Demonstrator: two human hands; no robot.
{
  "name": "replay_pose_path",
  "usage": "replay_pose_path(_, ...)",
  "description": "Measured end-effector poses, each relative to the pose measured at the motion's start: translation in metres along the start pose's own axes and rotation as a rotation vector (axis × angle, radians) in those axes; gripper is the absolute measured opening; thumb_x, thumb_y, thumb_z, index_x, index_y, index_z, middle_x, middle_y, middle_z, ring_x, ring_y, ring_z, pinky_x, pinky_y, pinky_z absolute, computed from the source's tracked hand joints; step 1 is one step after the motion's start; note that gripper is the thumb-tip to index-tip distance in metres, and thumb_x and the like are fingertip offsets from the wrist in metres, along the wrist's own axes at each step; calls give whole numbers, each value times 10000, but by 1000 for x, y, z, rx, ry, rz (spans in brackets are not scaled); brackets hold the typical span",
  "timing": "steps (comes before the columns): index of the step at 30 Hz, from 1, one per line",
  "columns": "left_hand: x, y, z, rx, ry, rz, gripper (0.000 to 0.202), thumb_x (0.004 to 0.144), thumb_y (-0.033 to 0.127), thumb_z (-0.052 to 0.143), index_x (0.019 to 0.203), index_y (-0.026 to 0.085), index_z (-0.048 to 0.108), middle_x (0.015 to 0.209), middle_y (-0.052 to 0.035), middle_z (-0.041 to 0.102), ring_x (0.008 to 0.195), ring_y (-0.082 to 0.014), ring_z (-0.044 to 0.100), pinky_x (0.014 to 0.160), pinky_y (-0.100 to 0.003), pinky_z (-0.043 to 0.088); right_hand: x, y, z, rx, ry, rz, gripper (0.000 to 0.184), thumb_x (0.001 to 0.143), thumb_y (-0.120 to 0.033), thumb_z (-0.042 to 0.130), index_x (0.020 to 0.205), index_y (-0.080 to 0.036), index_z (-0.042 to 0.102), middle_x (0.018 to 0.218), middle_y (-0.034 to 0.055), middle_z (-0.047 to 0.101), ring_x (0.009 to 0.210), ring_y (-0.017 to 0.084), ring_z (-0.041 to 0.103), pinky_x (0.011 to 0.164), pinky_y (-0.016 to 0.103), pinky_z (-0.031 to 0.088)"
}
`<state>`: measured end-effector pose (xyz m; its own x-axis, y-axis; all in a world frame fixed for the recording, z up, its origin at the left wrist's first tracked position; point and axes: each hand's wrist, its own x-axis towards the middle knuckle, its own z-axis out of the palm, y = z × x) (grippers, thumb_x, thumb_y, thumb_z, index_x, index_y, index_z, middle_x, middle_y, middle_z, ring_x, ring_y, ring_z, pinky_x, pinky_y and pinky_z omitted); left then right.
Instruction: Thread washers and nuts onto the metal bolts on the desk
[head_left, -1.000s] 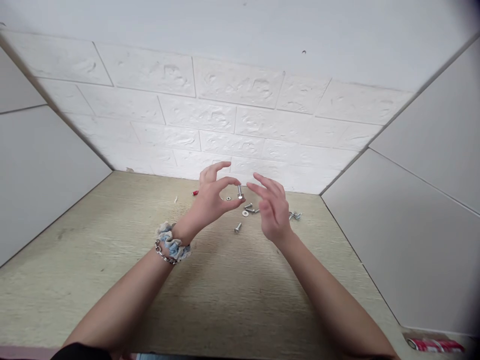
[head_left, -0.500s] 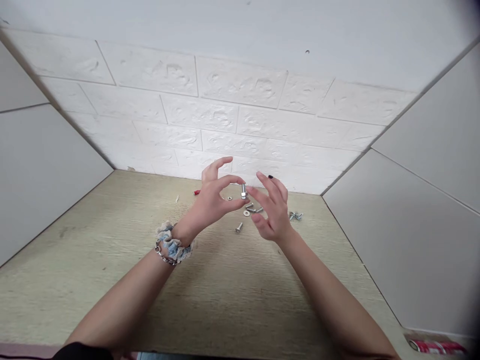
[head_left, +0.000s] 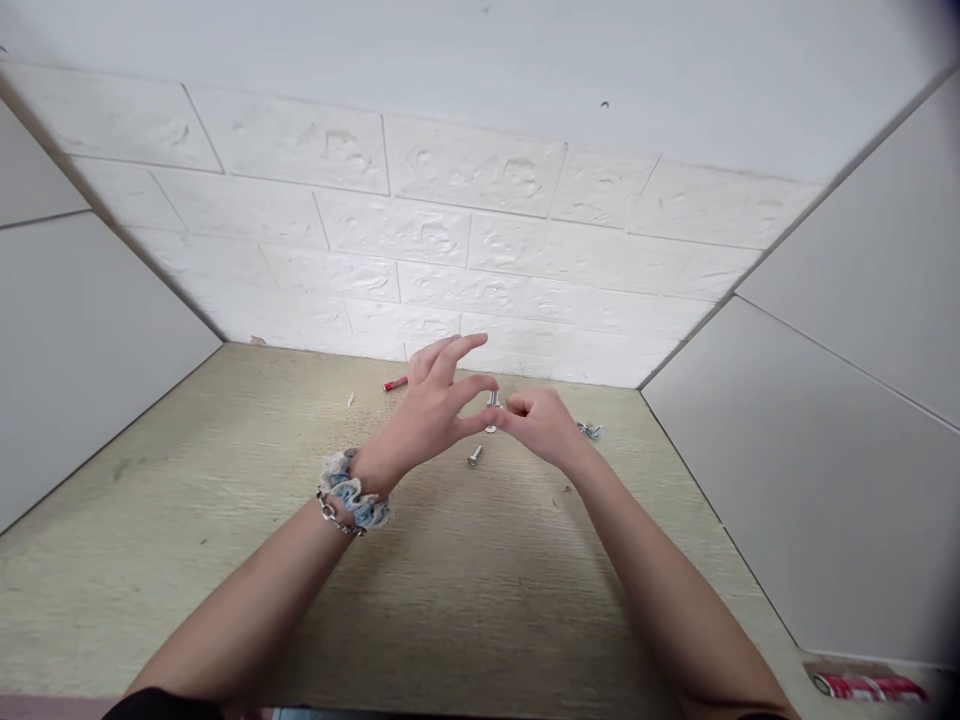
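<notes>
Between thumb and index finger, my left hand (head_left: pixel 435 400) pinches a silver bolt (head_left: pixel 493 397) by its two ends, the bolt standing roughly upright. Its other fingers are raised. My right hand (head_left: pixel 541 422) is closed, fingers curled in, with its thumb against the nut (head_left: pixel 494 407) low on the bolt; the fingertips partly hide this contact. Just below the hands, part of a flat washer (head_left: pixel 490 430) shows on the table. Nearer to me lies a loose bolt (head_left: pixel 475 456).
A small pile of hardware (head_left: pixel 590 431) lies right of my right hand on the wooden table (head_left: pixel 420 600). Behind my left hand is a red stick-like item (head_left: pixel 395 384). A red cylinder (head_left: pixel 870 688) lies at the lower right. White brick-patterned wall (head_left: pixel 420 235) and side panels enclose the table.
My right hand has curled its spread fingers and brought its thumb to the nut. My left hand has shifted slightly right and down, still pinching the bolt.
</notes>
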<state>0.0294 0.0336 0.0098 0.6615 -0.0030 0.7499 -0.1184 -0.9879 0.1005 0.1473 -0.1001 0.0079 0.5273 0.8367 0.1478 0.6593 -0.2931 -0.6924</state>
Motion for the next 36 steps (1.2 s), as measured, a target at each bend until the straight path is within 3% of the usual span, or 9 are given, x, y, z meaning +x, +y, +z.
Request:
replay_pose_path(3,-1,-1,1,4,-19,7,150,771,289,605,906,225,611,1342,-62,341,1239,-271,276,995,-450,317,1,4,-8,29,-63,114,515,694,-532,536,525,-185,196,516,-45,170,475,63,168,446,242,118)
replay_pose_path(6,0,-3,-1,-7,-30,-9,191,739,272,641,918,221,601,1338,-67,344,1235,-275,287,991,-447,319,1,6,-18,34,-4,205,410,724,-420,481,515,-188,215,497,-41,191,454,63,185,430,243,129)
replay_pose_path(9,0,-1,-1,-2,-25,-16,192,744,273,634,925,221,597,1335,-69,346,1234,-273,290,991,-446,312,-1,0,-21,84,-28,156,389,743,-410,450,523,-187,220,510,-38,193,455,62,190,427,239,141)
replay_pose_path(12,0,0,2,9,-30,-4,160,773,288,597,918,220,603,1325,-71,361,1231,-274,286,989,-451,308,-4,-8,-16,99,-101,80,477,716,-518,504,530,-184,219,532,-41,181,473,62,183,428,233,135)
replay_pose_path(17,-2,0,4,33,-56,18,162,762,290,609,909,221,606,1308,-72,387,1222,-276,301,996,-464,284,-3,-4,-14,39,-24,122,522,660,-552,573,525,-183,229,522,-48,201,477,61,190,426,229,143)
replay_pose_path(22,-1,0,2,39,-69,-22,206,733,275,638,928,222,598,1319,-73,373,1225,-284,290,980,-457,296,-3,-1,-23,28,128,115,506,730,-556,501,515,-180,239,496,-41,226,470,64,225,438,232,172)
replay_pose_path(29,0,6,2,28,-70,-9,151,771,269,592,911,214,591,1303,-81,396,1210,-270,317,984,-455,287,-8,-15,-6,-108,72,31,597,695,-661,472,494,-175,190,496,-34,172,478,72,182,448,255,140)
replay_pose_path(36,-1,9,2,39,-93,29,157,757,191,575,911,218,588,1305,-73,410,1207,-266,327,988,-455,284,-5,-11,0,-207,4,96,595,704,-646,460,471,-176,179,469,-32,173,454,79,179,432,268,132)
